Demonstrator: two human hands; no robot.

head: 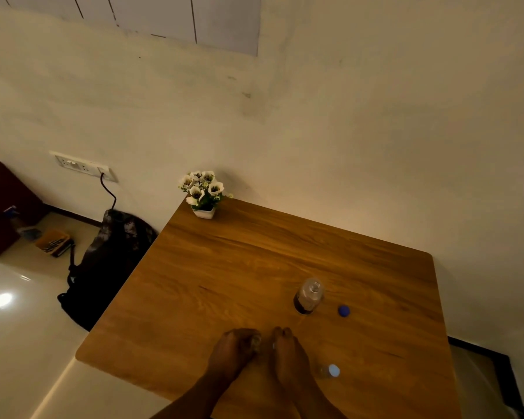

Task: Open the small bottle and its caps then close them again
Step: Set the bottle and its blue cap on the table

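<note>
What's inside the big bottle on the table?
The bottle is open, with dark liquid at the bottom and the rest looking empty. What the liquid is cannot be told.

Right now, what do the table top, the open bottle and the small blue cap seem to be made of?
Table top: wood or wood-look laminate, matte; grain streaks show. Open bottle: clear plastic, probably; you see through it to dark liquid at the bottom. Small blue cap: opaque, likely plastic; too small to be sure.

A potted white flower point(204, 193) is sitting at the wooden table's point(224, 267) far corner. A dark backpack point(109, 267) is leaning beside it on the floor.
</note>
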